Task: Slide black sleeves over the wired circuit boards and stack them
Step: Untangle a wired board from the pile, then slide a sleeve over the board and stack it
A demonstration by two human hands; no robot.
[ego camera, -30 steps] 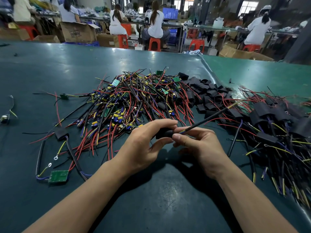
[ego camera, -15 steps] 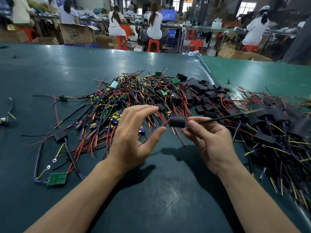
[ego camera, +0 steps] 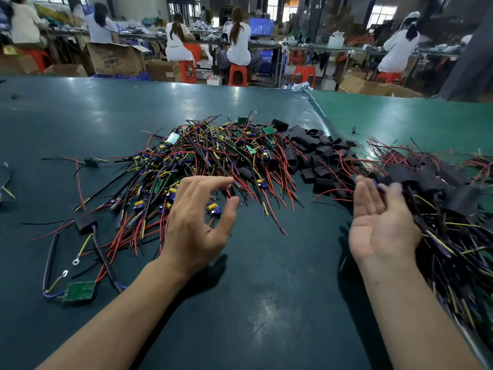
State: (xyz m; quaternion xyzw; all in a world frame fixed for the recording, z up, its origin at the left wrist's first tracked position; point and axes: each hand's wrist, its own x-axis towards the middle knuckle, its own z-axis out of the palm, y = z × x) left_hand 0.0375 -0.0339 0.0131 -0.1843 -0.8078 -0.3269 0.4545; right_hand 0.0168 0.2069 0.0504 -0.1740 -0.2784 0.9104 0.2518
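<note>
Bare green mat [ego camera: 266,303] left open between the forearms, far side blocked by tangled wire pile [ego camera: 213,161], black sleeve heap [ego camera: 314,156] behind, right edge crowded by sleeved bundles [ego camera: 453,222], loose board [ego camera: 79,291] at left.

A dark green counter [ego camera: 80,116] fills the frame. On it, at center, lies a tangle of wired circuit boards [ego camera: 202,166]; just right of it, a heap of black sleeves [ego camera: 317,153]; at the right edge, a stack of sleeved boards [ego camera: 453,209] — and at lower left, one bare green board [ego camera: 79,291] with its wires.
</note>
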